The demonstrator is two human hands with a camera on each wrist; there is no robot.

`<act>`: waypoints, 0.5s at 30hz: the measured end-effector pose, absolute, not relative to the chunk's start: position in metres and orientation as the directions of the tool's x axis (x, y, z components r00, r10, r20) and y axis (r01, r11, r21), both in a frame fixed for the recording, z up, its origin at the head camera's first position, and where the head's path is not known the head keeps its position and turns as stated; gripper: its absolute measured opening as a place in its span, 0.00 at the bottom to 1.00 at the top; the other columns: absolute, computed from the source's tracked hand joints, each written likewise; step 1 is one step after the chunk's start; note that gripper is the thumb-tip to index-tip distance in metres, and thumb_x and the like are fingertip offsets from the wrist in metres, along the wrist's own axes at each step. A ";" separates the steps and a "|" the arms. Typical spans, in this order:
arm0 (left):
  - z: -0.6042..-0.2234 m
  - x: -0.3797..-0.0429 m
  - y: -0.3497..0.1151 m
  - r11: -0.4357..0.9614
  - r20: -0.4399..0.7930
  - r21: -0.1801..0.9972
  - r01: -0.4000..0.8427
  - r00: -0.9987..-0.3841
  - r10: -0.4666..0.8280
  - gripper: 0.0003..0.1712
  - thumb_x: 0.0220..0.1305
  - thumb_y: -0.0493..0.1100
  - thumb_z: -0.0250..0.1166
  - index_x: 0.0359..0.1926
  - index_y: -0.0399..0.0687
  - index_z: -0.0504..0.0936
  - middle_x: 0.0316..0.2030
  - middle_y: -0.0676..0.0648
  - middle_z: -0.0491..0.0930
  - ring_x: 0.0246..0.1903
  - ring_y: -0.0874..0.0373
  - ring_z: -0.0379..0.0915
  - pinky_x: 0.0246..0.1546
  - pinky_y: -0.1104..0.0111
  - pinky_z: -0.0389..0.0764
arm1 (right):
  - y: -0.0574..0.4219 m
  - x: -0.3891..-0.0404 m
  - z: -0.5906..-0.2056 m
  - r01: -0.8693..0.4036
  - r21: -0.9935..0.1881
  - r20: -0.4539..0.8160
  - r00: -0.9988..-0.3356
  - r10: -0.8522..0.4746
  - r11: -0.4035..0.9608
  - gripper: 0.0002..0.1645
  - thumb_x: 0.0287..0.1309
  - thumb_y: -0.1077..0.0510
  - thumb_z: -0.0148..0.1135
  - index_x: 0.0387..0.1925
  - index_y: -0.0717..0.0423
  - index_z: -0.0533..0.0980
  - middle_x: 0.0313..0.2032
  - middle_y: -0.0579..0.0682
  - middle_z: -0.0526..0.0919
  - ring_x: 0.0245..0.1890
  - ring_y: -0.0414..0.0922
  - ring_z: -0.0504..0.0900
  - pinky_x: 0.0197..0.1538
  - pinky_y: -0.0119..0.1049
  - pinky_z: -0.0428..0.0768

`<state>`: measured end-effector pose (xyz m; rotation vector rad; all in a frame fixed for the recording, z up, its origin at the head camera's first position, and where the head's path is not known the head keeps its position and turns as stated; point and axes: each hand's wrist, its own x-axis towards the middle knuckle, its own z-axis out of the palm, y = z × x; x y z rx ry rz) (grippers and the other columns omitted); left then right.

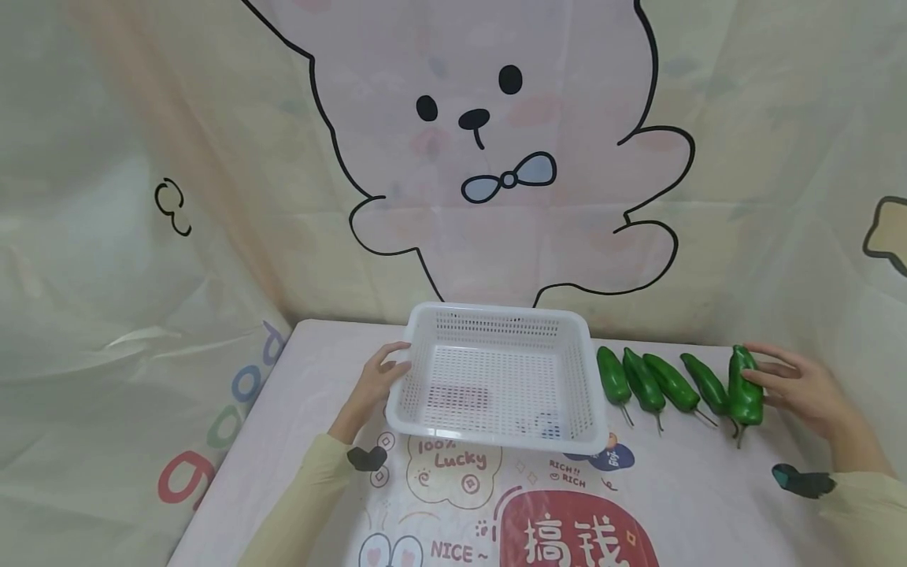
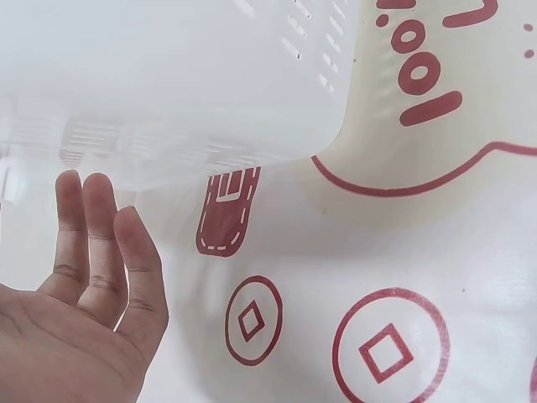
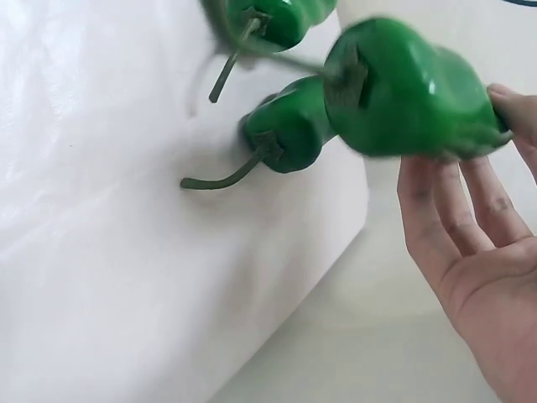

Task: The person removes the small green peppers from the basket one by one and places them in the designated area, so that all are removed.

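Observation:
A white plastic basket (image 1: 496, 441) with perforated sides and floor stands in the middle of the table. At its left rim is my left hand (image 1: 379, 376), fingertips by the edge; in the left wrist view the fingers (image 2: 102, 243) are fairly straight below the basket wall (image 2: 277, 138). My right hand (image 1: 797, 386) holds a green pepper (image 1: 745, 394) between thumb and fingers, at the right end of a row of green peppers. In the right wrist view this pepper (image 3: 411, 92) looks raised, stem pointing left, close above another pepper (image 3: 289, 130) lying on the table.
Several green peppers (image 1: 643, 382) lie in a row right of the basket, stems toward me. The white tablecloth (image 1: 708, 504) carries printed drawings and lettering. A curtain (image 1: 482, 236) with a printed bear hangs behind the table's far edge, and more sheeting hangs at both sides.

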<state>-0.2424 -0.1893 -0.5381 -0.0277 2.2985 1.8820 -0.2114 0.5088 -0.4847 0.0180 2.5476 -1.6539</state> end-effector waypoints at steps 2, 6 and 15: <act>-0.538 -0.242 -0.190 0.195 -0.142 0.973 -0.121 -0.985 0.102 0.30 0.74 0.51 0.62 0.73 0.56 0.67 0.59 0.34 0.76 0.54 0.36 0.77 0.46 0.53 0.85 | 0.509 -0.212 -0.487 0.076 -0.906 -0.098 -0.995 -0.032 0.416 0.32 0.68 0.61 0.66 0.71 0.47 0.71 0.45 0.25 0.80 0.41 0.27 0.81 0.35 0.31 0.85; -0.537 -0.241 -0.189 0.187 -0.141 0.975 -0.119 -0.984 0.107 0.31 0.74 0.51 0.62 0.73 0.54 0.66 0.60 0.32 0.75 0.55 0.34 0.76 0.47 0.52 0.85 | 0.510 -0.215 -0.491 0.093 -0.883 -0.107 -0.994 -0.006 0.459 0.32 0.68 0.57 0.67 0.71 0.44 0.71 0.43 0.23 0.78 0.39 0.26 0.80 0.34 0.32 0.85; -0.538 -0.240 -0.188 0.179 -0.128 0.978 -0.111 -0.988 0.085 0.28 0.73 0.50 0.63 0.70 0.58 0.70 0.55 0.38 0.79 0.50 0.40 0.80 0.44 0.55 0.86 | 0.520 -0.222 -0.497 0.144 -0.888 -0.160 -0.987 0.002 0.437 0.32 0.67 0.56 0.68 0.70 0.40 0.72 0.41 0.22 0.76 0.38 0.26 0.79 0.35 0.34 0.86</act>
